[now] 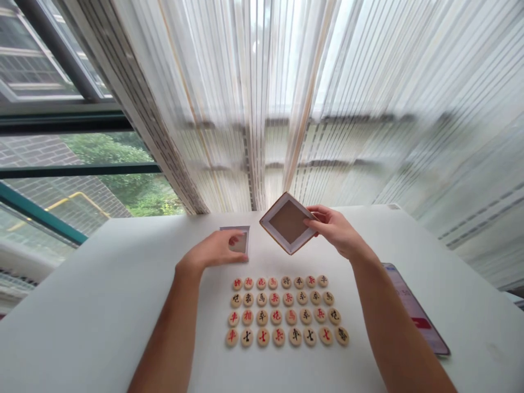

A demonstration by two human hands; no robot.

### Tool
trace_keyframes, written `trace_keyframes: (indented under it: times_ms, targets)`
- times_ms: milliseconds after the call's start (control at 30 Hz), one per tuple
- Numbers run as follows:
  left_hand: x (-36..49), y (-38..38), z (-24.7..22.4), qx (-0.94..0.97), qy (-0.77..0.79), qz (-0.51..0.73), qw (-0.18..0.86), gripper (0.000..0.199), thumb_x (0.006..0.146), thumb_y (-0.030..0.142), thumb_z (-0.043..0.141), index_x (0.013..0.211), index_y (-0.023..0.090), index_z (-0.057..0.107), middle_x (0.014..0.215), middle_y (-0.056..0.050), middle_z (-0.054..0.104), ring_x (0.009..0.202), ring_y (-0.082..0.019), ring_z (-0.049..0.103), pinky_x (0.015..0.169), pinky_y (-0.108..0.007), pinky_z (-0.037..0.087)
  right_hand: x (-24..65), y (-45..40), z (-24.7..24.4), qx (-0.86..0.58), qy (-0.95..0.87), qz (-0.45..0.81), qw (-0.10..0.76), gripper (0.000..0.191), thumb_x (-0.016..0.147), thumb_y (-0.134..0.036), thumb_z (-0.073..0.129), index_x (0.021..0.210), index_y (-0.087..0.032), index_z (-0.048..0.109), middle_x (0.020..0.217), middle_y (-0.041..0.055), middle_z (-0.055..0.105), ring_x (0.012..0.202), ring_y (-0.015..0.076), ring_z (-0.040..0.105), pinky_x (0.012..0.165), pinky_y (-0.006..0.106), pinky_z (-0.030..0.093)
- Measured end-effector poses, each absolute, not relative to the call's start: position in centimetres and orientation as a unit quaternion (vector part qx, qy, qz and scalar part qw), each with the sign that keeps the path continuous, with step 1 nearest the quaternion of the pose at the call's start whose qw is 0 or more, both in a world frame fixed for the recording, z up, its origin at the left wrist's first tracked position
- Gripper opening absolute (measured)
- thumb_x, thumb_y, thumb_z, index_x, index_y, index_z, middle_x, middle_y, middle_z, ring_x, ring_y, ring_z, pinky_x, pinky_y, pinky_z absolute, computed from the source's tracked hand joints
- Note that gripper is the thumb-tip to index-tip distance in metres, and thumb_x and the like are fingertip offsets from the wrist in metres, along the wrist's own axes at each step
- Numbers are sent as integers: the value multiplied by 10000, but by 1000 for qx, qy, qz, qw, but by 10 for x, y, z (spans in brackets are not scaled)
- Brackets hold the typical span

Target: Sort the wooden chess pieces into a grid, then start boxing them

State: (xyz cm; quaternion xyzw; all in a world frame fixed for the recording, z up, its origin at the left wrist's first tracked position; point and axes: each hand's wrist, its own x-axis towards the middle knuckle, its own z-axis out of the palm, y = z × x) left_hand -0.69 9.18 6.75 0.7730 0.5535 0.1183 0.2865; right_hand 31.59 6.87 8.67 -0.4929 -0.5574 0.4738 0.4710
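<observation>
My right hand (335,226) pinches a shallow square box half (286,201) by its right corner, thumb inside the rim. The box half is raised above the table and turned cornerwise, its brown inside and pale walls facing me. My left hand (219,248) is curled at a second square box half (246,233) on the table, with thumb at its near edge and fingers over its inside. Closer to me lie round wooden Chinese chess pieces (276,317) in neat rows, marked with red or black characters. Neither hand touches them.
The white table (114,305) carries everything. A phone (417,311) with a lit screen lies at the right, partly behind my right forearm. Striped sheer curtains (278,109) hang along the far edge. A window (77,171) is at the left.
</observation>
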Motion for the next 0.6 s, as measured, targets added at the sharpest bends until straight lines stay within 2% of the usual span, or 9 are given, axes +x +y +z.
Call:
trace_keyframes:
  times_ms: [67, 133, 267, 333, 433, 533, 600]
  targets:
    - [1, 87, 79, 751, 494, 236, 369, 822, 722, 439, 805, 1442, 245, 461, 1301, -126, 648, 1096, -283, 667, 891, -358, 545, 316, 68, 86, -462, -562, 503, 467, 328, 766, -338, 749, 1040, -176, 671, 853, 26, 701, 695, 137, 571, 585, 247, 426]
    - [12, 81, 88, 731, 413, 293, 457, 830, 771, 405, 788, 1481, 259, 385, 1366, -144, 594, 1071, -266, 682, 879, -370, 562, 316, 67, 85, -426, -565, 530, 468, 325, 789, -348, 747, 1063, -189, 674, 885, 23, 699, 712, 136, 573, 616, 254, 431]
    - [31, 76, 93, 723, 327, 312, 523, 583, 810, 326, 771, 1342, 221, 559, 1164, -102, 704, 958, -242, 713, 843, -350, 564, 312, 67, 85, -390, -588, 514, 487, 263, 810, -363, 752, 1009, -200, 700, 879, 23, 702, 754, 149, 597, 695, 280, 463]
    - [33, 77, 91, 704, 312, 312, 556, 557, 792, 291, 792, 1305, 209, 592, 1115, -97, 722, 990, -254, 705, 852, -346, 557, 309, 67, 85, -375, -601, 487, 511, 211, 798, -361, 768, 933, -206, 715, 992, 51, 713, 917, 194, 638, 801, 315, 494]
    - [31, 82, 87, 662, 272, 327, 618, 618, 767, 270, 823, 1328, 200, 572, 1168, -120, 710, 1110, -284, 662, 925, -370, 528, 306, 69, 83, -352, -612, 449, 547, 166, 793, -346, 778, 893, -225, 725, 1248, 78, 650, 1212, 253, 576, 976, 371, 481]
    - [31, 87, 83, 629, 251, 397, 620, 513, 806, 286, 795, 1276, 187, 615, 1240, -131, 683, 1191, -294, 615, 1007, -399, 478, 301, 71, 80, -347, -649, 408, 540, 182, 832, -334, 744, 986, -237, 737, 1366, 83, 580, 1322, 261, 507, 1072, 385, 440]
    - [32, 89, 81, 612, 256, 433, 610, 436, 814, 266, 788, 1219, 181, 648, 1298, -131, 655, 1226, -301, 589, 1030, -415, 462, 298, 69, 80, -347, -668, 405, 518, 272, 870, -335, 702, 1129, -252, 705, 1405, 81, 558, 1329, 257, 507, 1094, 392, 434]
